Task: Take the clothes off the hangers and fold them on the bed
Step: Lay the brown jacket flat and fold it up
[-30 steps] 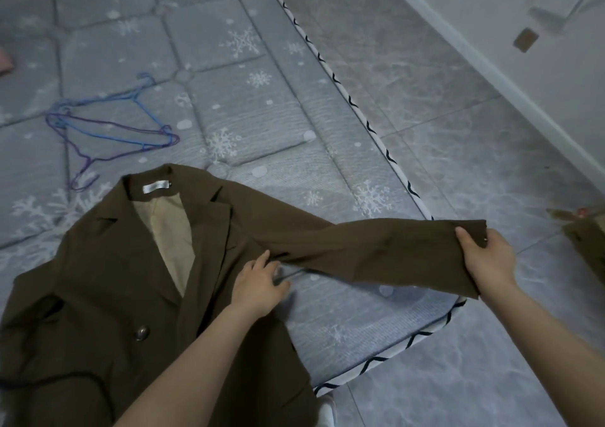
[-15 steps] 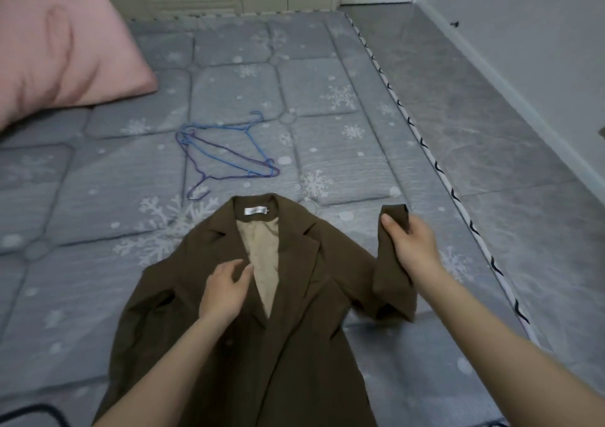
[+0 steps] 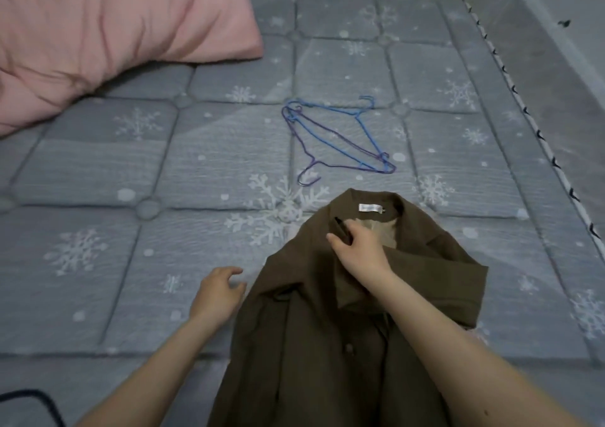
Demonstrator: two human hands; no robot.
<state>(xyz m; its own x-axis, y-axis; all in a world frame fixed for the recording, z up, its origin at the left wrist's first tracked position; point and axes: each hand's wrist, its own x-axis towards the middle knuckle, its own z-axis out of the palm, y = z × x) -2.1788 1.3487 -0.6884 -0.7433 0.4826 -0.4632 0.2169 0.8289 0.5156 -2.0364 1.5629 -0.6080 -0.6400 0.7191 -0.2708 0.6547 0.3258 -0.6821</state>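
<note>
A brown jacket [image 3: 327,345] lies face up on the grey snowflake mattress [image 3: 196,165], collar with its white label away from me. Its right sleeve [image 3: 435,282] is folded across the chest. My right hand [image 3: 357,250] rests on the jacket just below the collar and pinches the sleeve's cuff there. My left hand [image 3: 217,292] hovers over the mattress at the jacket's left edge, fingers loosely curled, holding nothing. Blue and purple wire hangers [image 3: 337,142] lie bare on the mattress beyond the collar.
A pink pillow [image 3: 114,27] fills the far left of the bed. The mattress edge with black-marked piping [image 3: 537,132] runs along the right, with grey floor [image 3: 556,60] beyond. A black cable [image 3: 36,400] curls at the bottom left.
My right hand carried the sleeve cuff leftward across the jacket's front to the collar. My left hand came off the jacket's chest and moved left to the mattress.
</note>
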